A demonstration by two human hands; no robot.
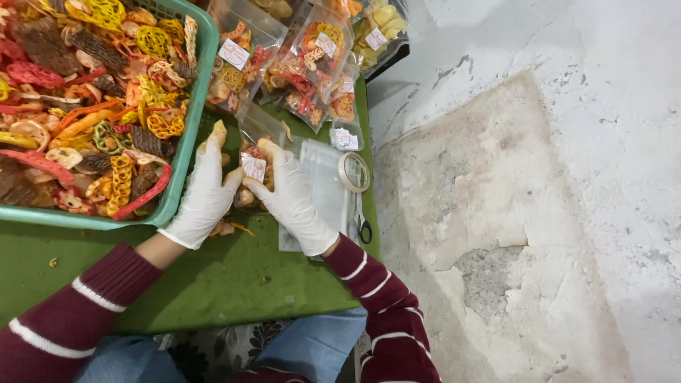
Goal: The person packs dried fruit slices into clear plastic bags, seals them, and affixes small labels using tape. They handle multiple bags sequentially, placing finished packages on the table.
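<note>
Both my hands wear white gloves and hold one small clear plastic bag (253,152) of colourful snack pieces with a white label, standing on the green table (213,284). My left hand (207,190) grips the bag's left side, fingers up along it. My right hand (289,191) grips its right side, thumb near the label. A few loose snack pieces (228,228) lie under my left wrist.
A teal basket (186,145) heaped with colourful shaped crackers stands at the left. Several filled, labelled bags (305,67) lie at the back. A stack of empty clear bags (323,184), a tape roll (354,171) and scissors (363,225) lie right of my hands. The table edge drops to worn concrete floor (525,213).
</note>
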